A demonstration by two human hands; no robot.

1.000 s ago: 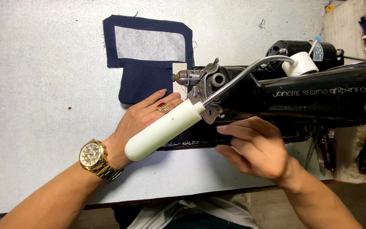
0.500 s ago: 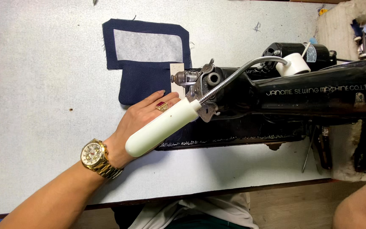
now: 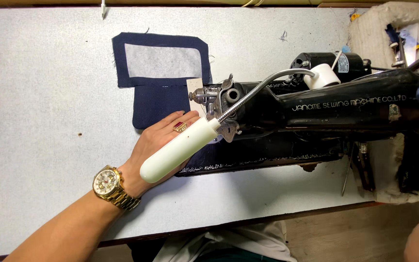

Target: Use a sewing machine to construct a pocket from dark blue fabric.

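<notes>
Flat, left hand (image 3: 163, 138) on navy cloth (image 3: 158, 97).

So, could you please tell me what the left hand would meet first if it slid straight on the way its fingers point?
The left hand lies flat on the navy fabric, fingers pointing toward the sewing machine. It would probably meet the metal needle-end head first, though the white lamp hides the fingertips.

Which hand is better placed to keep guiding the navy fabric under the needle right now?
Left. The left hand lies flat on the navy fabric beside the sewing machine head. Of the right arm, only a sliver shows at the lower right corner, off the table, its hand out of view.
</notes>
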